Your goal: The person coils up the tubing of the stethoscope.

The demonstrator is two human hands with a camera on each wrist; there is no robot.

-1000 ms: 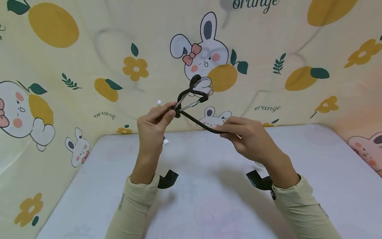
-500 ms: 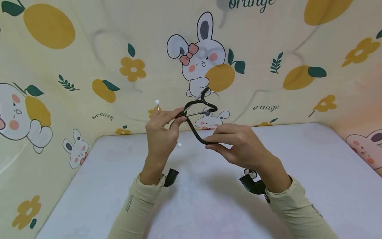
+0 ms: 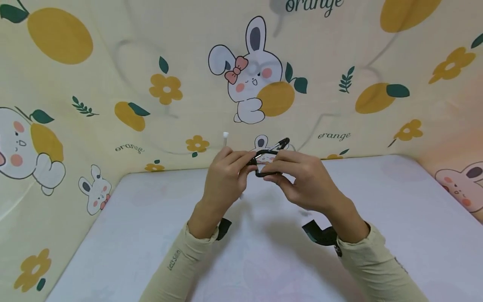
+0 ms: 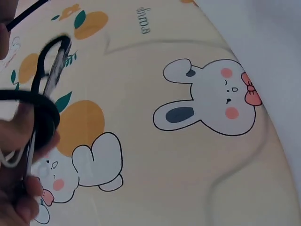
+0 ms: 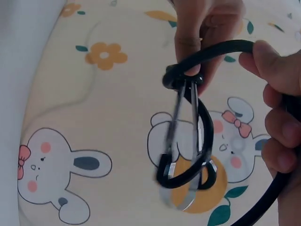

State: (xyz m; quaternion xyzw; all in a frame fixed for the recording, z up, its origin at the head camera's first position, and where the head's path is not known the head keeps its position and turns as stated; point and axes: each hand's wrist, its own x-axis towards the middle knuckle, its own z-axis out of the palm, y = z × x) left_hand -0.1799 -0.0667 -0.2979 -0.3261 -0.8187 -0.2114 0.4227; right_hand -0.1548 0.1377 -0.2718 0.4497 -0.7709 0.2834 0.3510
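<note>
A black-tubed stethoscope [image 3: 284,143] is held in the air between both hands, over the far part of the table. My left hand [image 3: 228,176] pinches it where the tubing crosses the metal ear tubes [image 5: 175,122]; a white ear tip [image 3: 225,135] sticks up behind that hand. Close by on the right, my right hand [image 3: 302,176] grips the free tubing with curled fingers. In the right wrist view the tubing [image 5: 223,46] arches from the right fingers over to the left fingertips. The ear tubes point away from the left hand, joined by a curved silver band [image 5: 189,200].
The white-covered table [image 3: 158,251] lies beneath the hands. Behind it hangs a cream backdrop [image 3: 320,50] printed with rabbits and oranges. Black straps [image 3: 320,233] show at both wrists, below light sleeves [image 3: 177,268].
My left hand has moved right and down, close to the right hand. The tubing between them has gone from a long straight stretch to a short bend, and the silver end has dropped.
</note>
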